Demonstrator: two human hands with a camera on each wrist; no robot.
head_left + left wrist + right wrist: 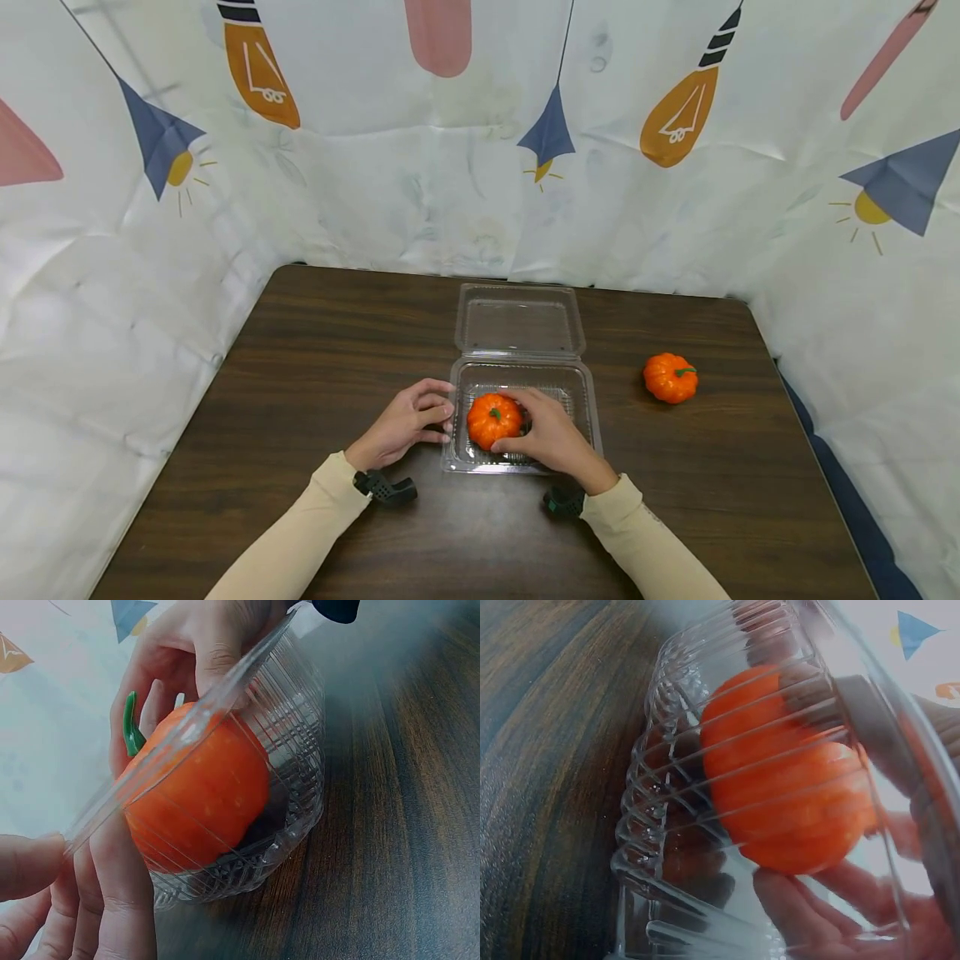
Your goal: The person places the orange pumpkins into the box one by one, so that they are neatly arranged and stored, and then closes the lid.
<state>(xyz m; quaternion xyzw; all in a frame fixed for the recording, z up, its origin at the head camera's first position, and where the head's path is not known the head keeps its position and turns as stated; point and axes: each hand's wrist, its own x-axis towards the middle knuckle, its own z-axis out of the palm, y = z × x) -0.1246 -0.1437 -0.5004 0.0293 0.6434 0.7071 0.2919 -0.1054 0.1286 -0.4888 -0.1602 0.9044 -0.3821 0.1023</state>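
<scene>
A small orange toy pumpkin (489, 427) with a green stem is inside the base of a clear plastic clamshell container (517, 362). My right hand (553, 435) grips this pumpkin from the right, thumb at the near side and fingers at the far side. At the container's left edge, my left hand (401, 421) pinches the rim between thumb and fingers, as the left wrist view shows. Through the ribbed clear wall, the right wrist view shows the pumpkin (772, 776) and fingertips (795, 904) against it. The pumpkin's underside is hidden.
The container's lid (519, 321) lies folded back, away from me. A second orange pumpkin (671, 378) sits to the right on the dark wooden table (345, 333). White cloth (375, 200) printed with lamps hangs behind and beside the table.
</scene>
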